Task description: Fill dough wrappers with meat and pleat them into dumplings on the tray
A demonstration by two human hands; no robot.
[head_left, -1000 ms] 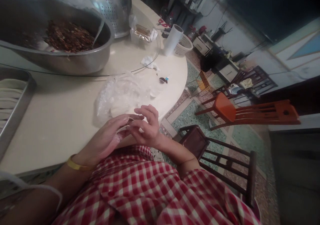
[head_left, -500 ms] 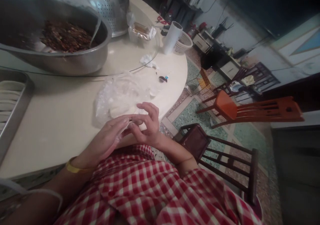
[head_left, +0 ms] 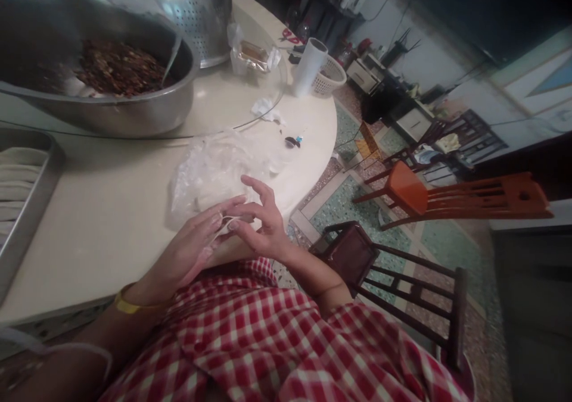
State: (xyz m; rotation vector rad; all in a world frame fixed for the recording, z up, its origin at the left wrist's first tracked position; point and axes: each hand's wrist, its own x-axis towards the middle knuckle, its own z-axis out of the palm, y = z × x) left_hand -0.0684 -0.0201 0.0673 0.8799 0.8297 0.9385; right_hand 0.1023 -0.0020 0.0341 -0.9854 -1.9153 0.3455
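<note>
My left hand (head_left: pixel 187 253) and my right hand (head_left: pixel 259 223) meet at the near edge of the round cream table (head_left: pixel 111 211). Between their fingertips they pinch a small pale dough wrapper (head_left: pixel 222 228), mostly hidden by the fingers. A yellow band sits on my left wrist. Just beyond the hands lies a clear plastic bag (head_left: pixel 214 167) with pale dough pieces in it. Further back stands a big steel bowl (head_left: pixel 107 104) of dark reddish-brown filling with a spoon in it.
A steel tray (head_left: pixel 27 205) with rows of pale folded pieces sits at the left. A steel colander (head_left: pixel 201 9), a white roll (head_left: pixel 309 65) and a white basket (head_left: pixel 329 80) stand at the back. Dark and orange wooden chairs (head_left: pixel 393 277) stand right of the table.
Both hands stay together on the wrapper; the right fingers have spread and shifted slightly toward the plastic bag. The view has drifted a little.
</note>
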